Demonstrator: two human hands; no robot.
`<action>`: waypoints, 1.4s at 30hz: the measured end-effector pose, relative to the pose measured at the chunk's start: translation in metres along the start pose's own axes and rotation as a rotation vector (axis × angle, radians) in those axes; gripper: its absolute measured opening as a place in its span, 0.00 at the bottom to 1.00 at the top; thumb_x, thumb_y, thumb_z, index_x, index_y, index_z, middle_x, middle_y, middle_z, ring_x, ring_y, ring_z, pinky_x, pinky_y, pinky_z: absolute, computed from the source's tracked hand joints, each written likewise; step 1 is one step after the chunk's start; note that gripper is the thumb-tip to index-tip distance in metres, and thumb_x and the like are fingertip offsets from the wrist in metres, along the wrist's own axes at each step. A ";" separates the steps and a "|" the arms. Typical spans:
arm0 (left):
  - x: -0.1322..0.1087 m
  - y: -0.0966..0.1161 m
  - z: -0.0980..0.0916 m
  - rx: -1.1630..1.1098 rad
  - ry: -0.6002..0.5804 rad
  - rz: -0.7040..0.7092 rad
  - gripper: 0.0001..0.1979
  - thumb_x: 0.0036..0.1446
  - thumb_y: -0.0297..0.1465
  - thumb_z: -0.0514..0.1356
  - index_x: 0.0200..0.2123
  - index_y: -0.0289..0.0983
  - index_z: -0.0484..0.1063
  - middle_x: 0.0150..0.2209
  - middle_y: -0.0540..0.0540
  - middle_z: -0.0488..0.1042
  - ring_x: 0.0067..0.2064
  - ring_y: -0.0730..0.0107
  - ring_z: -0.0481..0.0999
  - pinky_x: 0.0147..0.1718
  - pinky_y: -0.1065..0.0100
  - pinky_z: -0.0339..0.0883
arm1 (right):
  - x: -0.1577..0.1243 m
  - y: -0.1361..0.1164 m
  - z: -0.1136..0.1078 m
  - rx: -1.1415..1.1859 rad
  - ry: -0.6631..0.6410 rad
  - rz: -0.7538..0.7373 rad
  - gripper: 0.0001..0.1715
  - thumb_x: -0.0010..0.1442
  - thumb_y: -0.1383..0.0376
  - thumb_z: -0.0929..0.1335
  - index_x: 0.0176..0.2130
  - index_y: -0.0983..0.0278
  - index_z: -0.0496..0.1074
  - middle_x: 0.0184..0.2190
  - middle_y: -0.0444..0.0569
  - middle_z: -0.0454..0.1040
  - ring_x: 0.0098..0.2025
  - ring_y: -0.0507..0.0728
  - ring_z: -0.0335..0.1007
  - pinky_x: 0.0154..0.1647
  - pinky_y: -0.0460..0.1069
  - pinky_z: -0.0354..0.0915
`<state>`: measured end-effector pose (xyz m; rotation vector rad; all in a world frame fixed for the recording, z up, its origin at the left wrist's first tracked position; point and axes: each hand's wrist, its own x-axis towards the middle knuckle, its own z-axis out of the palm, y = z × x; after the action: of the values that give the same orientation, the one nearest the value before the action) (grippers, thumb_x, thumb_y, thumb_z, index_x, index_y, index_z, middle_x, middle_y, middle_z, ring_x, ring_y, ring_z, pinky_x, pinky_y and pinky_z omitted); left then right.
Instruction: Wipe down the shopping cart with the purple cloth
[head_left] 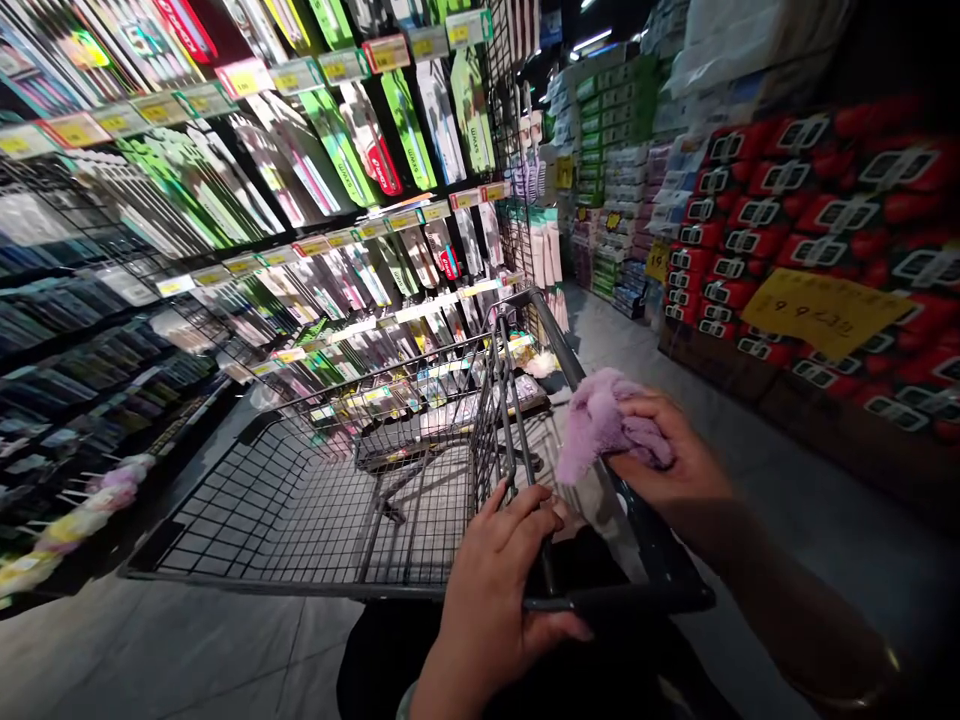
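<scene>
A dark wire shopping cart stands in front of me, and no goods show in its basket. My right hand is closed on a fluffy purple cloth, which is bunched up and pressed against the cart's handlebar. Lower down, my left hand curls over the cart's frame near the handle end, its thumb below the rail and its fingers over the bars. Part of the handlebar is hidden behind the cloth and my right hand.
A display rack with rows of hanging packets and price tags rises beyond the cart. Stacked red packages stand on the right, with a yellow sign. Fluffy pastel items lie at lower left. Grey tiled floor runs underneath.
</scene>
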<state>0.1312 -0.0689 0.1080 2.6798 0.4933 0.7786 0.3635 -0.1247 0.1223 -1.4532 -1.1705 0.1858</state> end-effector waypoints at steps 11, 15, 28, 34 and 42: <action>-0.003 0.003 -0.005 -0.006 0.030 -0.007 0.41 0.54 0.65 0.49 0.58 0.41 0.65 0.59 0.38 0.71 0.61 0.53 0.71 0.65 0.46 0.56 | 0.141 0.022 0.040 -0.474 -0.232 -0.031 0.24 0.53 0.66 0.70 0.50 0.61 0.71 0.49 0.55 0.70 0.48 0.63 0.70 0.49 0.55 0.66; -0.003 0.005 -0.005 0.013 0.076 0.011 0.41 0.53 0.65 0.49 0.56 0.41 0.68 0.56 0.39 0.74 0.58 0.54 0.74 0.64 0.47 0.59 | 0.138 0.008 0.048 -0.655 -0.490 -0.366 0.15 0.52 0.70 0.70 0.42 0.60 0.73 0.46 0.53 0.70 0.49 0.64 0.67 0.52 0.57 0.62; 0.001 0.009 -0.006 -0.013 0.067 -0.027 0.39 0.54 0.65 0.49 0.55 0.41 0.68 0.56 0.40 0.74 0.58 0.55 0.74 0.65 0.47 0.58 | 0.277 0.078 0.108 -0.741 -0.292 -0.130 0.30 0.58 0.66 0.69 0.58 0.69 0.66 0.51 0.62 0.67 0.48 0.63 0.66 0.51 0.54 0.62; 0.004 0.009 -0.009 0.000 0.058 -0.022 0.40 0.56 0.64 0.46 0.57 0.42 0.66 0.57 0.41 0.74 0.58 0.57 0.74 0.65 0.49 0.59 | 0.306 0.082 0.126 -0.820 -0.624 -0.313 0.17 0.45 0.72 0.75 0.39 0.70 0.75 0.46 0.56 0.74 0.52 0.63 0.64 0.58 0.56 0.56; 0.007 0.010 -0.012 0.021 0.084 0.020 0.38 0.55 0.63 0.52 0.56 0.41 0.67 0.55 0.41 0.75 0.57 0.58 0.75 0.63 0.50 0.62 | 0.299 0.095 0.110 -0.430 -0.351 -0.131 0.29 0.53 0.75 0.68 0.55 0.68 0.70 0.54 0.56 0.72 0.52 0.60 0.66 0.57 0.56 0.61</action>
<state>0.1321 -0.0729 0.1247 2.6843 0.4982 0.8996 0.4818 0.1838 0.1612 -1.7546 -1.6620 0.1031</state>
